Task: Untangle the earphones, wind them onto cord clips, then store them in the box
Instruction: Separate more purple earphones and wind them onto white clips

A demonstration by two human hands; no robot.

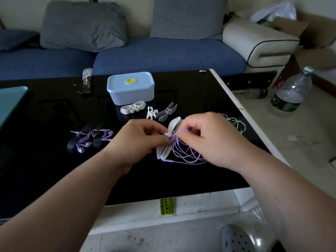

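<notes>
Yellow-green packet [167,206] below the black table [54,160], printed "SIXI…" in black capitals beside Chinese characters and "CHINESE", green label on plastic bottle [289,95], lettering too blurred to read

A single head-worn wide-angle camera is looking forward and down from above and behind the person's forearms, which are running in from the bottom corners. The left hand [140,140] and right hand [209,140] are meeting just below centre. The view is sitting near enough that the strands of the purple earphone cord [183,153] both hands are pinching are showing singly. Beyond the hands it is taking in the black table [54,160], the box [131,88] and the sofa [163,55]. Right of the right hand, floor [300,139] is showing.
</notes>
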